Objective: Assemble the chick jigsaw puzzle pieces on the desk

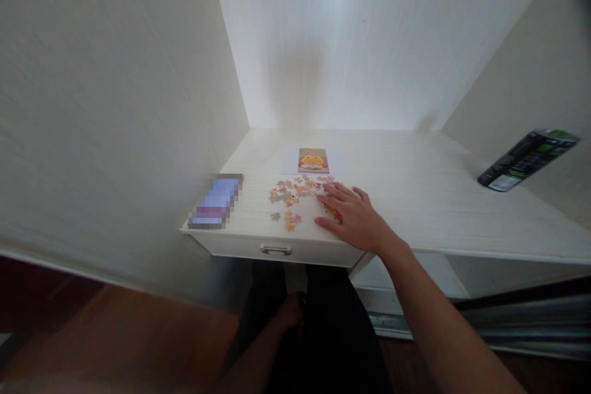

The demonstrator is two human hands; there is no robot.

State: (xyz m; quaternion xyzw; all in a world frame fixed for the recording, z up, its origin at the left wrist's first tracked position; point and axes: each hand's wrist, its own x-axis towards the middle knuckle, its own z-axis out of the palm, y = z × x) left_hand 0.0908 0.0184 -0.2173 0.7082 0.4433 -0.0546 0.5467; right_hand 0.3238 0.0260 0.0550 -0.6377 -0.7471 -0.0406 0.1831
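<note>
Several small jigsaw puzzle pieces lie loose in a patch on the white desktop, in orange, pink and green. My right hand rests over the right side of this patch with its fingers spread, covering some pieces. Nearer the front edge, a small cluster of pieces sits beside a lone green piece. Behind them a picture card with a yellow figure lies on a white sheet. Down at my lap is my left hand, dark and partly hidden, so its fingers are unclear.
A blurred-out phone lies at the left front corner. On the right a tall black and green can stands by the side wall. White panels enclose the desk at the back and sides. A drawer handle juts out below the front edge.
</note>
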